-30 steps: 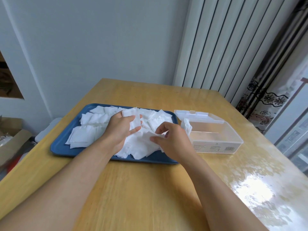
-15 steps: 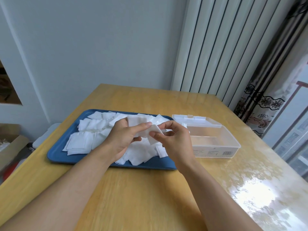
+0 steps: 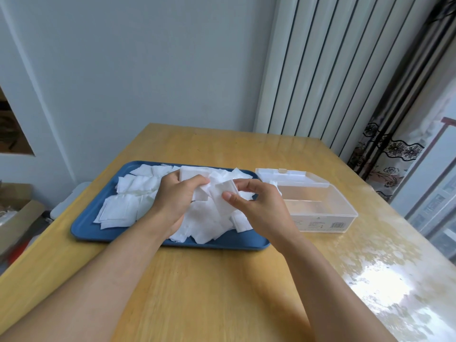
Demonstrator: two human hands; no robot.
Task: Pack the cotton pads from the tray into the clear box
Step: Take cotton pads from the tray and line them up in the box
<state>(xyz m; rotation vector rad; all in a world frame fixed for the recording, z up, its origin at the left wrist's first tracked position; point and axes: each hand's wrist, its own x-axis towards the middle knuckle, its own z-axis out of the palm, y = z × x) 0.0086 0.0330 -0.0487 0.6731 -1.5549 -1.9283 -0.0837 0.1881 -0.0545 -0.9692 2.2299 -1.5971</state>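
Wooden worktop (image 3: 209, 287), glossy glare toward 4 o'clock. Blue tray (image 3: 85, 224) sits left of centre, long side across the view, heaped with loose white square cotton pads (image 3: 118, 213); thickest pile in the tray's middle and right half, flatter pads toward 9 o'clock. Clear box (image 3: 320, 213) just beside the tray at 3 o'clock, lid (image 3: 291, 177) hinged open toward 12 o'clock. One or two pads (image 3: 276, 187) show at the box's left end near the hinge; the rest of the box looks bare. Both hands above the tray's middle. Left hand (image 3: 176, 201): fingers curled, gripping a small stack of pads (image 3: 195, 175). Right hand (image 3: 259, 206): thumb and fingers pinching a pad (image 3: 225, 191), which touches the left hand's bundle. Forearms run in from 6 o'clock.
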